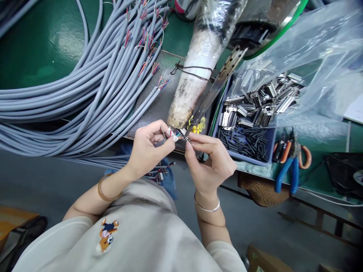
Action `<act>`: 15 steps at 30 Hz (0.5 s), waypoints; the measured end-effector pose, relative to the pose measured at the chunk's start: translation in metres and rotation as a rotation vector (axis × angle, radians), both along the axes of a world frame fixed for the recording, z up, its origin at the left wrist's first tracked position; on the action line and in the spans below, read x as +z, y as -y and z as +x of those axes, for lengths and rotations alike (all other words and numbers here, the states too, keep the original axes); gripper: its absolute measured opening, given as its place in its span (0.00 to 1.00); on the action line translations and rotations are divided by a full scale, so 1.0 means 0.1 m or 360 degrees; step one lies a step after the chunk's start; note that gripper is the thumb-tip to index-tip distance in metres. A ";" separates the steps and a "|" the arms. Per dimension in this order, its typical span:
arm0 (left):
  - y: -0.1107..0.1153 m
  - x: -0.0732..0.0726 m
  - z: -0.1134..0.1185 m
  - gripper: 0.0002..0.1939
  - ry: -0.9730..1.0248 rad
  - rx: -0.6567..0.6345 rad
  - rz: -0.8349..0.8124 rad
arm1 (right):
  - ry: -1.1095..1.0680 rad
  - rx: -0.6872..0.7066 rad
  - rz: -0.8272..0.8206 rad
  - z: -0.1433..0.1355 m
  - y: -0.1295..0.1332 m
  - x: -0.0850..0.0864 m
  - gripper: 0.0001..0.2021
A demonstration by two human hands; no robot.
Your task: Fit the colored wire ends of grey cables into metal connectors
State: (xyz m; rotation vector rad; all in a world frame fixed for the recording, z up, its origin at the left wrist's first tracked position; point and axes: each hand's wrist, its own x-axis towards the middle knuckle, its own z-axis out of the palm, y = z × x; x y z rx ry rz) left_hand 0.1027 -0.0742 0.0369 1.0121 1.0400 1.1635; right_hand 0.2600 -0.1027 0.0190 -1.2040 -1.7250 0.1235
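Note:
My left hand (149,147) is closed in a pinch on the stripped end of a cable (175,137), with thin coloured wires fanning out of it. Thumb and fingers of my right hand (211,160) pinch a small metal connector (186,138) against those wires. Down to this spot slants a soldering iron (222,75) with a perforated metal barrel, its tip at or just above the connector; I cannot tell if they touch. Right behind my fingers is the scorched mouth of a white duct (188,90) wrapped in plastic. A yellow piece (200,125) lies beyond my right fingertips.
Many grey cables (93,90) with bared ends cover the left bench. A blue tray (268,160) holds metal connectors (263,100) and black sleeves (244,143). Pliers (292,166) lie to its right. Wired connectors (159,173) hang over my lap.

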 end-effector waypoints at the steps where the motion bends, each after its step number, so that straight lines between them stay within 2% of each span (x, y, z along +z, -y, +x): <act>1: 0.00 0.00 0.00 0.11 -0.0019 0.0002 -0.0003 | -0.0004 0.0002 -0.0003 0.00 0.00 0.00 0.09; 8: 0.03 -0.05 0.03 0.10 -0.0201 0.0110 0.0124 | 0.0007 -0.0013 0.0009 -0.01 -0.01 0.01 0.09; 15: 0.03 -0.06 0.03 0.09 -0.0185 0.0131 0.0150 | -0.0032 0.0014 -0.0022 0.00 -0.01 0.02 0.09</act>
